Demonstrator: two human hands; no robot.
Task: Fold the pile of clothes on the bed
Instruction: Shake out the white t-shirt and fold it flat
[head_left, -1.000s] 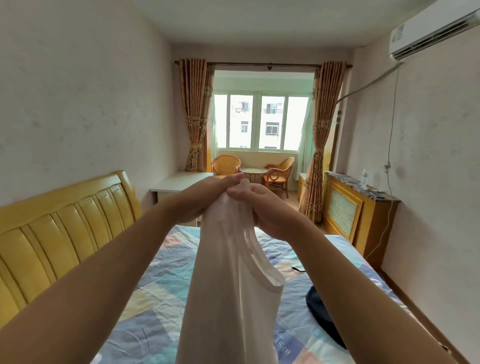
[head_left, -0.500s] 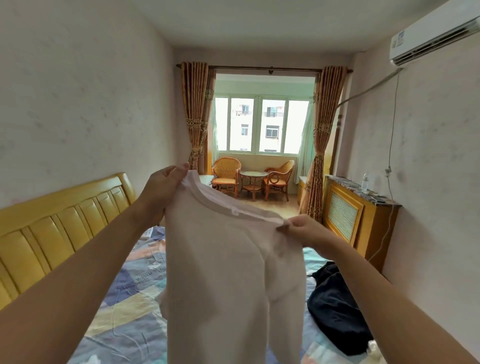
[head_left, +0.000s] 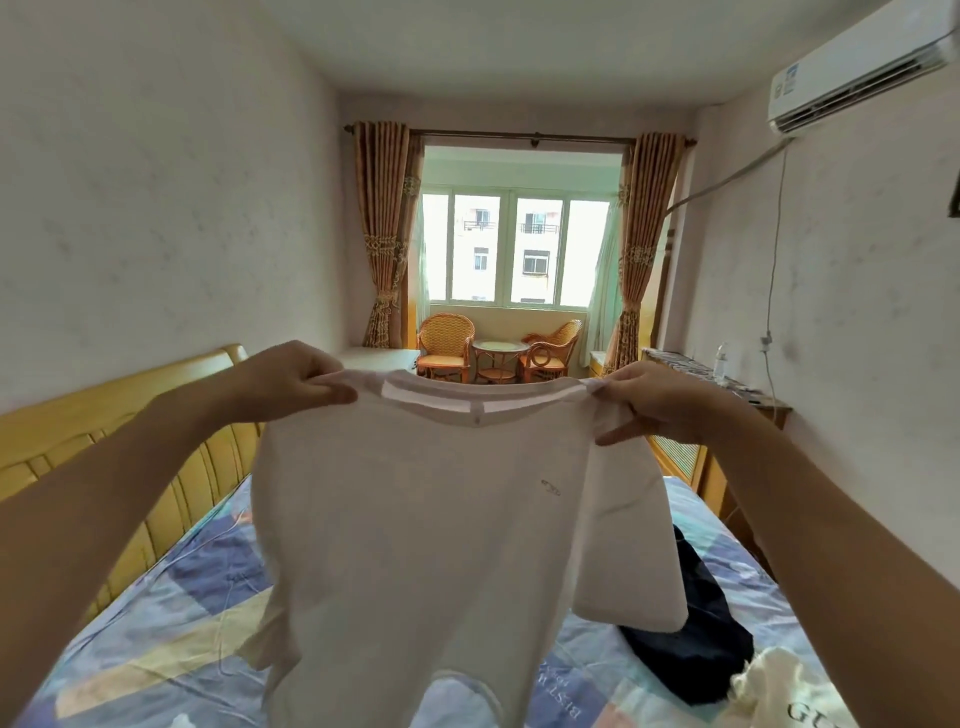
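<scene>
Three garments showed: one white T-shirt (head_left: 415, 519) held up at frame centre, one dark garment (head_left: 696, 649) and one cream garment (head_left: 779, 686) lying on the bed (head_left: 156, 623) at lower right. The shirt's hem ran off the bottom edge, and it hid part of the dark garment. The left hand (head_left: 291, 384) and right hand (head_left: 654, 405), well apart, each pinched a shoulder; the shirt hung spread above the bed, plain with a small chest mark.

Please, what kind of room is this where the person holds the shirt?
Most likely a home bedroom: a bed with a wooden headboard, curtains at the window, and a wall air conditioner.
</scene>
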